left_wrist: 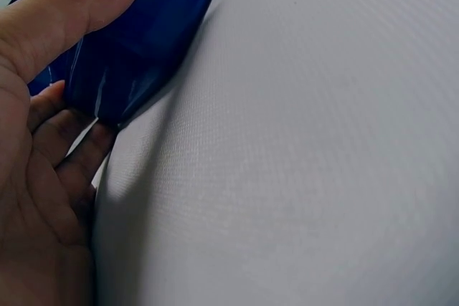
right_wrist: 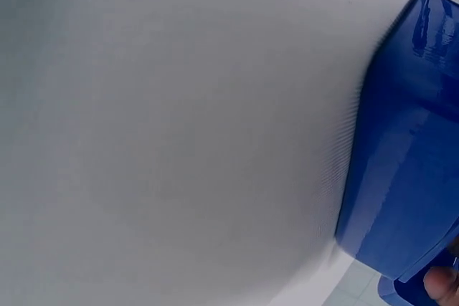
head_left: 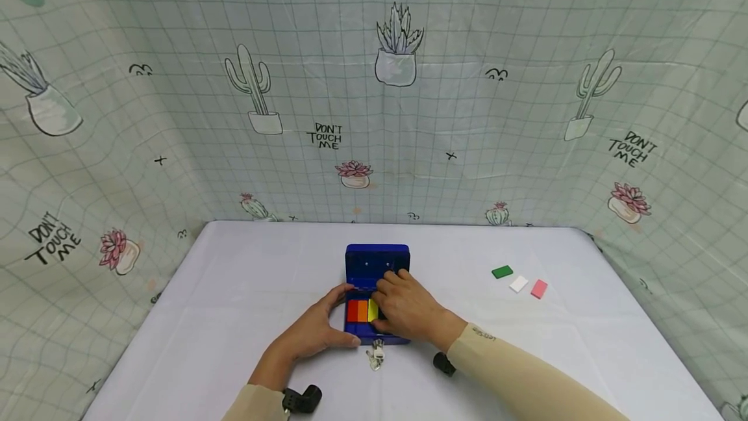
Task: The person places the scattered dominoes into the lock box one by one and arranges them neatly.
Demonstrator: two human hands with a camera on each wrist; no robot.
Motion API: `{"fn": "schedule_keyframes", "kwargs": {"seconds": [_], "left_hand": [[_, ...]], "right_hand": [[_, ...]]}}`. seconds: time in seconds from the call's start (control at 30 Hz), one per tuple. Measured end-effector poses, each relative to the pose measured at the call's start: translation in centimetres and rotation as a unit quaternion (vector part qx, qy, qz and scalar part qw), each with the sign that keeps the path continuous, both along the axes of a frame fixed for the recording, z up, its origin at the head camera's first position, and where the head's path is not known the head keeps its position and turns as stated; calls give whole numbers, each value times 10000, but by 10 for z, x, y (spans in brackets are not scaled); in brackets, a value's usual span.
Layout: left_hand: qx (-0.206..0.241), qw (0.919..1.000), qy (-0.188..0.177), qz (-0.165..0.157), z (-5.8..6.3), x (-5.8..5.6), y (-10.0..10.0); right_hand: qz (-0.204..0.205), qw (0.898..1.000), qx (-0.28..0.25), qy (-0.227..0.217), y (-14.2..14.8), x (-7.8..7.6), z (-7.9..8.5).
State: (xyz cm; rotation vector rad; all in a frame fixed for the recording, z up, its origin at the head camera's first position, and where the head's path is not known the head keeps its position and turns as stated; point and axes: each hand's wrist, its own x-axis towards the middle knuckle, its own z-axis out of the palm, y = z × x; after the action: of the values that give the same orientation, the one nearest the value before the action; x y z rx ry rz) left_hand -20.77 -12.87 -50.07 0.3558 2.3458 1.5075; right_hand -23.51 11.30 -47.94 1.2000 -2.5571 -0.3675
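A small blue lockable metal box [head_left: 378, 340] stands on the table with its lid [head_left: 377, 258] raised at the back. Inside, a red domino [head_left: 352, 310], an orange domino [head_left: 363, 311] and a yellow domino [head_left: 373, 310] lie side by side. My left hand [head_left: 315, 327] spans the box's left side, thumb at the front corner and fingers toward the back; the left wrist view has its thumb [left_wrist: 79, 5] over the blue rim. My right hand [head_left: 409, 306] reaches into the box, thumb and a finger at opposite ends of the yellow domino. It hides the right part of the interior.
Keys [head_left: 375, 359] hang from the lock at the box's front. To the right lie a green domino [head_left: 502, 271], a white domino [head_left: 518, 284] and a pink domino [head_left: 539, 288]. Behind the white table [head_left: 263, 258] hangs a patterned curtain [head_left: 327, 89].
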Motion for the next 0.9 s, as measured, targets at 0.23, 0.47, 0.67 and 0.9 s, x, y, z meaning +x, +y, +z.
{"fn": "schedule_keyframes", "kwargs": {"seconds": [0.23, 0.47, 0.67, 0.9], "left_hand": [[-75, 10000, 5, 19, 1, 1, 1], [-117, 9999, 22, 30, 2, 1, -1], [-140, 9999, -10, 40, 1, 1, -1], [-86, 9999, -44, 43, 2, 1, 0]], "right_hand": [[35, 9999, 105, 4, -1, 1, 0], [104, 9998, 140, 16, -4, 0, 0], [67, 9999, 137, -19, -4, 0, 0], [99, 9999, 29, 66, -2, 2, -1]]}}
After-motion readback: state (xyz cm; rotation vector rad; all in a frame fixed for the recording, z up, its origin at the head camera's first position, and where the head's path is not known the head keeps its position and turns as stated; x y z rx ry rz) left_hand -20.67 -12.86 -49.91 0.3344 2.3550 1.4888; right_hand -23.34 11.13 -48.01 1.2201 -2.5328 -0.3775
